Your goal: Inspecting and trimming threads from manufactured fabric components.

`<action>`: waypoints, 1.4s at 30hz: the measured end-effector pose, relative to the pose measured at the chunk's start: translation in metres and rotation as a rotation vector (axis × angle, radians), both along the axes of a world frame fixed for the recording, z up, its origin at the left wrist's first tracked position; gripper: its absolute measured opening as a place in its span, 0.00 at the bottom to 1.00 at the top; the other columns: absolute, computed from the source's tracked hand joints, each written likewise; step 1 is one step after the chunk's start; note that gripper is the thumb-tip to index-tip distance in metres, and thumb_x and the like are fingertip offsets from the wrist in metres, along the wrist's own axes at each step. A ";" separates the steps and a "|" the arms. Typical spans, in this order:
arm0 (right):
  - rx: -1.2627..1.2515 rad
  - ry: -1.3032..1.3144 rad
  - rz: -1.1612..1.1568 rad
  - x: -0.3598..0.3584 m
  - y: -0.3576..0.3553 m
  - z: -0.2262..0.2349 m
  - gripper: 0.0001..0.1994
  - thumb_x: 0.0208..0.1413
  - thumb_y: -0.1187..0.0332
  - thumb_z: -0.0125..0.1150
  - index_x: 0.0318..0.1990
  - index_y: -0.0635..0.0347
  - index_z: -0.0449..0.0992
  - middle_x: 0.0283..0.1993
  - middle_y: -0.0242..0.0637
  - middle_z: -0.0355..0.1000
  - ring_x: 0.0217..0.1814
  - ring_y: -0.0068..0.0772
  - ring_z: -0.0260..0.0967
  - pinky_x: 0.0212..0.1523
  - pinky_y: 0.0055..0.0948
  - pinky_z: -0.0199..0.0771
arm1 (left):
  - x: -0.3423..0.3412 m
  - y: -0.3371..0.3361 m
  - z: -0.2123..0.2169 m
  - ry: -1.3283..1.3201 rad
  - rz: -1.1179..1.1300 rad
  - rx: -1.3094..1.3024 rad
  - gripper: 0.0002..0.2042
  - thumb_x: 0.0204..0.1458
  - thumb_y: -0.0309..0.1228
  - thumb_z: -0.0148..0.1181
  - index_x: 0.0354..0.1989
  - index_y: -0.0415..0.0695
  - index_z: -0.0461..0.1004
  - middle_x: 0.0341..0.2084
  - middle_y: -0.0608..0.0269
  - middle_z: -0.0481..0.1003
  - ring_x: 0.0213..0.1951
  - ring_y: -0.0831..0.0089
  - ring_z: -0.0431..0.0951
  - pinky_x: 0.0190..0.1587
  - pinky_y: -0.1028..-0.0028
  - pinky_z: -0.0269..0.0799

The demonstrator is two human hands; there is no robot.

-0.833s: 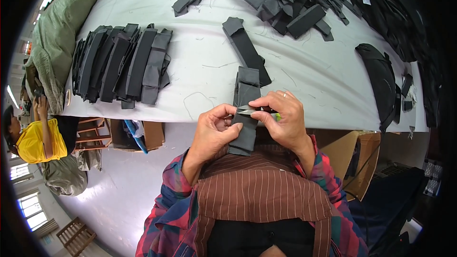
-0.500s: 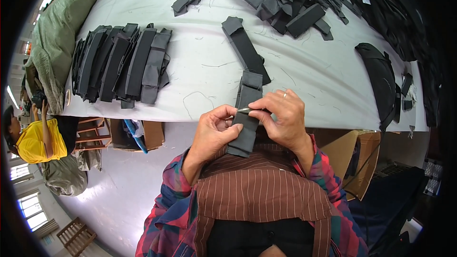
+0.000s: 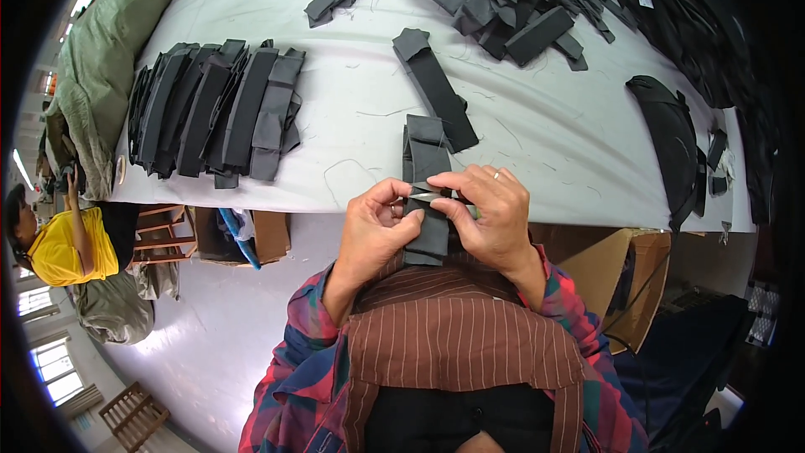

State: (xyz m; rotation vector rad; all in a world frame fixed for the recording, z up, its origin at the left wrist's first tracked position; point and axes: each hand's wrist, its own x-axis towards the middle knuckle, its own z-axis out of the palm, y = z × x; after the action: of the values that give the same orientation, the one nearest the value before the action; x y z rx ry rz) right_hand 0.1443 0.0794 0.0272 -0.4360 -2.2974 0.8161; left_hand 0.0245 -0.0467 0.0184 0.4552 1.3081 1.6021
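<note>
A dark grey folded fabric strip (image 3: 427,241) extends from the table's front edge toward my apron. My left hand (image 3: 375,226) is closed on the strip's left side, with thumb and forefinger pinching it. Between the thumb and fingers of my right hand (image 3: 493,211) is a slim, pale metal tool (image 3: 426,196), a bit of green showing by the palm. Its tip lies across the strip close to my left fingertips; the exact kind of tool is too small to tell. Just beyond, another dark strip (image 3: 436,91) lies slanted on the white cloth.
A row of stacked dark strips (image 3: 210,113) lies at left on the white-covered table (image 3: 335,130). A loose heap of strips (image 3: 503,0) is at the far side. To the right are a black curved pouch (image 3: 667,138) and a cardboard box (image 3: 646,285). A person in yellow (image 3: 71,247) works at far left.
Both hands and the strip have shifted slightly; the strip's far end has moved left and away from the slanted strip. The tool now lies flatter across it.
</note>
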 end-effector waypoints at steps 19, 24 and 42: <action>0.067 -0.020 -0.044 0.003 0.003 0.010 0.07 0.41 0.66 0.68 0.29 0.51 0.76 0.22 0.25 0.68 0.23 0.29 0.63 0.26 0.29 0.52 | 0.001 -0.002 0.000 0.115 0.008 -0.059 0.08 0.48 0.16 0.55 0.38 0.34 0.70 0.28 0.65 0.75 0.27 0.86 0.73 0.29 0.86 0.70; 0.091 -0.032 -0.013 0.003 0.002 0.008 0.09 0.39 0.68 0.69 0.31 0.51 0.78 0.21 0.26 0.68 0.22 0.29 0.61 0.26 0.30 0.51 | 0.000 -0.003 0.003 0.140 -0.008 -0.071 0.09 0.48 0.16 0.55 0.38 0.34 0.69 0.29 0.66 0.74 0.29 0.85 0.74 0.32 0.85 0.71; 0.279 -0.038 -0.066 0.004 -0.011 0.003 0.08 0.41 0.66 0.68 0.31 0.51 0.76 0.23 0.25 0.68 0.23 0.31 0.62 0.25 0.31 0.52 | 0.003 -0.009 -0.006 0.321 -0.016 -0.120 0.09 0.47 0.15 0.56 0.38 0.35 0.69 0.29 0.71 0.72 0.29 0.90 0.70 0.30 0.88 0.66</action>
State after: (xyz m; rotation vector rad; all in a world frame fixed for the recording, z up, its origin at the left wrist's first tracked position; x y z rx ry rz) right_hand 0.1483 0.0687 0.0306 -0.4007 -2.3729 0.4490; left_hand 0.0276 -0.0560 0.0125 0.6659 1.6259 1.4679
